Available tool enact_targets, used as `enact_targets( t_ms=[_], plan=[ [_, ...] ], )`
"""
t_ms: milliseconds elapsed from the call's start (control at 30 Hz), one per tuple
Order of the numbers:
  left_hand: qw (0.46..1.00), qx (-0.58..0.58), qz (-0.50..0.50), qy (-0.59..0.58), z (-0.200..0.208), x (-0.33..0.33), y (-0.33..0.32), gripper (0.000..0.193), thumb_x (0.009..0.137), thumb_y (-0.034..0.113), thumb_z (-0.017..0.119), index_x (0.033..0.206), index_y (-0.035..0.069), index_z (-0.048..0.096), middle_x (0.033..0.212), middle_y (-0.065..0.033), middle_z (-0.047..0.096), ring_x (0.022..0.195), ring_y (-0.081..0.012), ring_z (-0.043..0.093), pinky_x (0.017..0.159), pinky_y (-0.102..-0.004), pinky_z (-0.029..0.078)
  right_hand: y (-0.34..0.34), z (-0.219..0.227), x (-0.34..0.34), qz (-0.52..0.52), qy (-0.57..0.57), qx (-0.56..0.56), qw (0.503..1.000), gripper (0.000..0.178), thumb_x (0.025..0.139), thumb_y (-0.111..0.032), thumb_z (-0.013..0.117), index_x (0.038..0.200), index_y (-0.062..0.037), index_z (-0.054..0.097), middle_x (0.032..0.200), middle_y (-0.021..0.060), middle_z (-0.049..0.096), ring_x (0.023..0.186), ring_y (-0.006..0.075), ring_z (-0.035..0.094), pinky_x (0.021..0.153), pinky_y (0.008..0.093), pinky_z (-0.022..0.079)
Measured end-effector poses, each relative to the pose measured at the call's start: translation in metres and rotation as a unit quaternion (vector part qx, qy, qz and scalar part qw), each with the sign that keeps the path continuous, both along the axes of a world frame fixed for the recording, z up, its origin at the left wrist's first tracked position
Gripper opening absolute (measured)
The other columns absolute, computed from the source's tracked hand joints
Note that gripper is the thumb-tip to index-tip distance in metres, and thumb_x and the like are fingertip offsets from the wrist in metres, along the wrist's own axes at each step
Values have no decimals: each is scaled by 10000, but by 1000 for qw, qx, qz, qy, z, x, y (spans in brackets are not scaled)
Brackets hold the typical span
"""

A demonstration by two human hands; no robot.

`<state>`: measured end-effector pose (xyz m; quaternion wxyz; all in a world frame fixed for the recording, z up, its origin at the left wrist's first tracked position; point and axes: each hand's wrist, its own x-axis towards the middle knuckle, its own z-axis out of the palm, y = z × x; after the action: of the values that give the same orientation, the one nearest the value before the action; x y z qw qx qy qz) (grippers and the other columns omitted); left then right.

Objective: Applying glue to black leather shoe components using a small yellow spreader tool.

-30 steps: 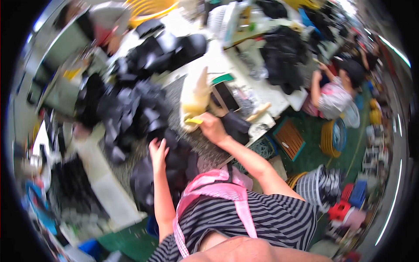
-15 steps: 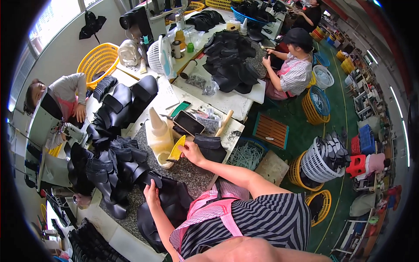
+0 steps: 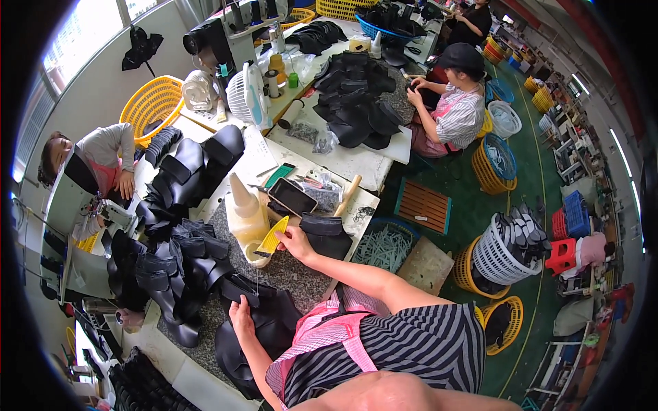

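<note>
A yellow ridged scraper [image 3: 275, 234] is pinched in the fingers of my right hand [image 3: 297, 244]. Its lower tip is at the open spout of a translucent glue bottle [image 3: 248, 225], which has a tall cone top and pale yellow contents. My left hand [image 3: 242, 319] is closed on the edge of a black leather-like piece [image 3: 241, 290], its thumb on top. Under that hand, more large black curved pieces [image 3: 264, 322] overlap at the table's near edge. Both hands are above a speckled stone slab [image 3: 310, 275].
Black pieces [image 3: 175, 257] are heaped left of the bottle. Behind it lie a phone [image 3: 293, 196] and a wooden-handled tool [image 3: 348, 194]. One co-worker [image 3: 103, 161] sits at a machine on the left, another [image 3: 459, 103] at the far right. Baskets [image 3: 504, 253] stand on the green floor.
My left hand has drawn slightly nearer to me along the black piece. The scraper has dipped a little at the bottle's spout. The whole view has shifted slightly.
</note>
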<state>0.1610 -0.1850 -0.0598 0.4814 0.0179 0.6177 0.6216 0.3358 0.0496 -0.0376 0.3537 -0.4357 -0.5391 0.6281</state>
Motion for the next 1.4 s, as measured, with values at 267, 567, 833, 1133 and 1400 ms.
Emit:
enact_targets(
  t_ms=[267, 567, 833, 1133, 1400],
  plan=[
    [999, 38, 11, -9, -15, -3, -2, 179, 959, 148, 645, 1115, 65, 618, 1012, 1, 672, 870, -89, 629, 795, -229, 494, 1, 2, 2, -4, 15, 4, 1000, 224, 971, -191, 603, 957, 29, 643, 768, 64, 686, 598, 108, 638, 557, 264, 530],
    [993, 87, 42, -64, 43, 20, -23, 142, 978, 135, 609, 1113, 97, 586, 983, -2, 660, 897, -107, 646, 770, -278, 529, -21, -2, 1, 1, -48, -7, 999, 229, 970, -187, 597, 949, 39, 630, 743, 79, 689, 585, 129, 663, 520, 284, 538],
    [998, 45, 13, 32, 53, 43, 24, 342, 951, 225, 651, 744, 168, 385, 701, 82, 375, 626, -26, 421, 541, -228, 408, -26, 71, 12, 87, 23, 59, 994, 184, 969, -133, 590, 918, 35, 647, 810, 70, 699, 612, 114, 668, 558, 252, 529],
    [995, 98, 24, 27, 29, 66, 21, 151, 961, 132, 615, 865, 25, 568, 704, 39, 571, 640, -24, 565, 554, -216, 506, -55, 80, -25, 249, -84, 409, 874, 102, 898, -36, 637, 993, 0, 629, 849, 170, 624, 752, 359, 641, 638, 405, 508],
    [993, 104, 35, 37, 41, 69, 21, 211, 940, 129, 628, 826, 32, 480, 677, 48, 509, 631, -21, 498, 559, -241, 502, -60, 97, -24, 279, -84, 392, 873, 61, 911, -34, 638, 965, -9, 653, 805, 133, 638, 724, 286, 665, 637, 364, 502]
  ],
)
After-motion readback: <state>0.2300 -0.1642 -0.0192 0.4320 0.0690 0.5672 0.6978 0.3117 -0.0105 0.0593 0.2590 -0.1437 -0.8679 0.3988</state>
